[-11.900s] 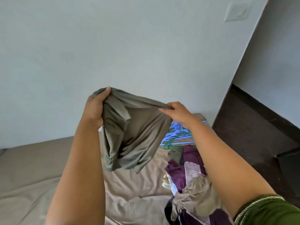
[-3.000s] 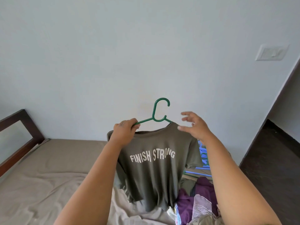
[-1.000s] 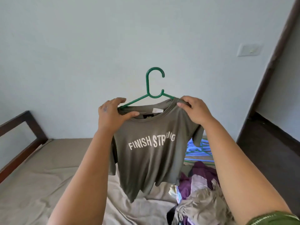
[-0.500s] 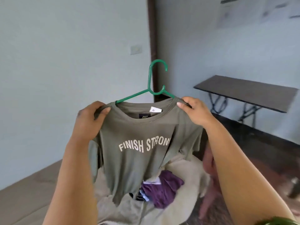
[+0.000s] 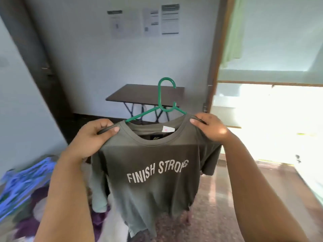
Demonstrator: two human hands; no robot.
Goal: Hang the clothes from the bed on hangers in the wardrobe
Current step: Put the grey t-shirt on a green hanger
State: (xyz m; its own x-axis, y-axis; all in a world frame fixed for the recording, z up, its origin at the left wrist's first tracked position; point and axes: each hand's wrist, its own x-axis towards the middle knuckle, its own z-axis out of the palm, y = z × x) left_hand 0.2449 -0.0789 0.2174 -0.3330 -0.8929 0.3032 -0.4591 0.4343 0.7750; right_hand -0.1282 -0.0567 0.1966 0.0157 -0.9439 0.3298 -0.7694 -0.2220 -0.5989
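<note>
An olive T-shirt printed "FINISH STRONG" hangs on a green plastic hanger in front of me at chest height. My left hand pinches the shirt's left shoulder over the hanger arm. My right hand pinches the right shoulder the same way. The hanger's hook stands upright above the collar. A blurred heap of purple and pale clothes lies at the lower left, with blue hangers on it. No wardrobe is in view.
A dark folding table stands against the far wall under several taped papers. A dark door frame rises on the left. A bright doorway opens on the right onto a patterned floor.
My view has swung right, away from the bed wall toward the table and bright doorway. Both hands keep the same hold on the shirt on its hanger.
</note>
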